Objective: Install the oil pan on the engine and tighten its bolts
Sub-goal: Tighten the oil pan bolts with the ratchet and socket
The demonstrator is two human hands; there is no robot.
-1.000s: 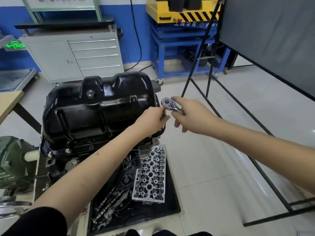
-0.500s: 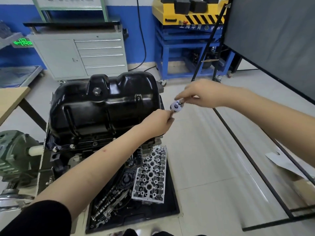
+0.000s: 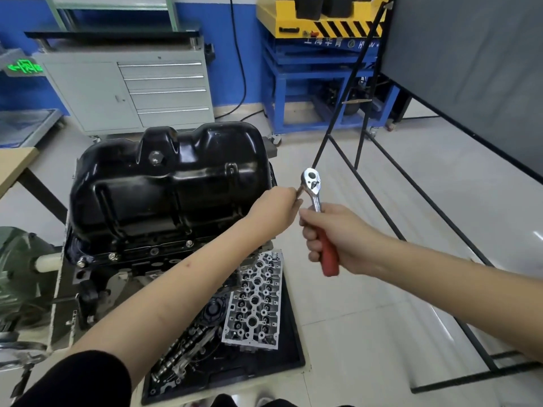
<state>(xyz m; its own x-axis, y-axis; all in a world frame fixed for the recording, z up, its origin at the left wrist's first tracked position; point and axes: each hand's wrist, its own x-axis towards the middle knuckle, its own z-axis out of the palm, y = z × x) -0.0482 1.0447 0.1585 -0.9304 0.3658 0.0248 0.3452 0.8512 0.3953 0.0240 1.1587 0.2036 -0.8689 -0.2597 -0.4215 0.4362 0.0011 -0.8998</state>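
Observation:
A glossy black oil pan [image 3: 164,186] sits upside-up on the engine block [image 3: 141,259], with bolts visible along its near flange. My right hand [image 3: 338,239] grips the red handle of a chrome ratchet wrench [image 3: 316,198], whose head points up, right of the pan's right end. My left hand [image 3: 276,207] reaches across to that end of the pan and pinches the bar under the ratchet head; what the fingertips hold beyond that is hidden.
A grey cylinder head [image 3: 255,301] and camshaft parts lie in a black tray [image 3: 291,362] below the engine. A black metal frame [image 3: 382,207] with a dark board stands at right. Behind are a grey drawer cabinet [image 3: 152,89] and a blue-and-yellow lift [image 3: 317,54].
My right hand swung from above the ratchet head to below it, now gripping the red handle with the head pointing up. My left hand stayed at the pan's right end.

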